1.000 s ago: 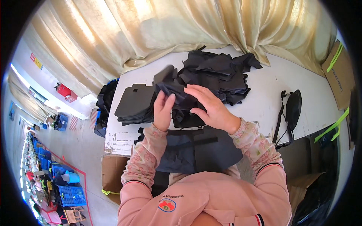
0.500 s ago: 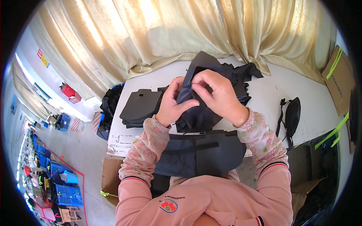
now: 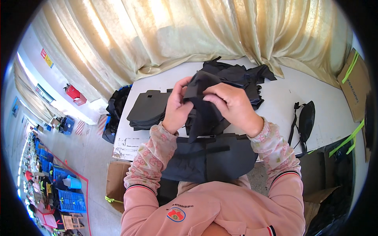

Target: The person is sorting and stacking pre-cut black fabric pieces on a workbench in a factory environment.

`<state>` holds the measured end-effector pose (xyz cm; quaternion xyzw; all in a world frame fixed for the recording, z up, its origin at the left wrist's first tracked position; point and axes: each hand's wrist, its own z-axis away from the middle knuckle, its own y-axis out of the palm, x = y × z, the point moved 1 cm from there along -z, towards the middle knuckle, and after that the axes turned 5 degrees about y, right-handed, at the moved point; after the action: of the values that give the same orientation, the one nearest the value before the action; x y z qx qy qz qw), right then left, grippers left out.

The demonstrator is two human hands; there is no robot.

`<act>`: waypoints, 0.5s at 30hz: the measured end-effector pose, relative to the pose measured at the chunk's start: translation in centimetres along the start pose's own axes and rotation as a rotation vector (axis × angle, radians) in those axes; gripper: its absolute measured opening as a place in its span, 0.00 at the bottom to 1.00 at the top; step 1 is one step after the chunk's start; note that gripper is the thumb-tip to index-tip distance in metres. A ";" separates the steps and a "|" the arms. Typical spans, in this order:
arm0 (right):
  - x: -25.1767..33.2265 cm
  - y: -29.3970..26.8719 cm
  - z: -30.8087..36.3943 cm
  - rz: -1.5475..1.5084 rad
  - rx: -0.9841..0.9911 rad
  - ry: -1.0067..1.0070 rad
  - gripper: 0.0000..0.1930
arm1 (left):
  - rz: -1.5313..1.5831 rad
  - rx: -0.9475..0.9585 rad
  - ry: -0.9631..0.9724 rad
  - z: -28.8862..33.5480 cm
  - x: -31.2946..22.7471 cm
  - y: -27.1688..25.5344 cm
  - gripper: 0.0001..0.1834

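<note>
Above the white table, a black fabric piece [image 3: 201, 84] hangs between my hands, its lower end drooping toward me. My left hand [image 3: 177, 108] grips its left side, with the fingers behind the cloth and the thumb in front. Thumb and forefinger of my right hand [image 3: 234, 104] are pinched at its right side; what exactly lies between the fingertips is hidden. A larger black fabric panel [image 3: 230, 161] with a strip across it lies over my lap and the table's near edge. To the left of my hands sits a stack of dark flat panels [image 3: 146, 109].
Behind my hands, black cloth pieces [image 3: 246, 76] are heaped on the white table [image 3: 277, 98]. A black pouch with a strap [image 3: 306, 122] rests on the right. Cardboard boxes [image 3: 117, 183] stand below the table, and a curtain [image 3: 189, 31] hangs along its far side.
The fabric piece has turned over: its upper flap, which pointed up and away, has come down and its lower end hangs nearer me. My right hand has shifted slightly right and down.
</note>
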<state>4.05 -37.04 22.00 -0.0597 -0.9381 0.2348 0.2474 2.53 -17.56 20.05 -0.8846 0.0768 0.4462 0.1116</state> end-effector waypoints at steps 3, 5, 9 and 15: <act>1.2 -1.1 -0.3 0.087 -0.138 0.058 0.06 | 0.196 -0.001 -0.088 0.4 0.1 -1.1 0.37; 1.1 -1.2 -0.4 0.105 -0.130 0.058 0.06 | 0.268 0.015 -0.110 1.1 0.5 -0.5 0.37; 2.1 -0.3 0.0 0.101 -0.117 -0.026 0.08 | -0.328 -0.029 0.058 2.5 1.9 2.2 0.41; 4.6 -2.5 2.3 0.199 0.107 0.011 0.09 | -0.706 -0.280 0.100 3.8 2.6 -2.2 0.19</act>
<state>-1.10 -39.15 23.43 -0.1406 -0.9124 0.3074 0.2309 1.64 -14.51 16.05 -0.8840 -0.2887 0.3429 0.1328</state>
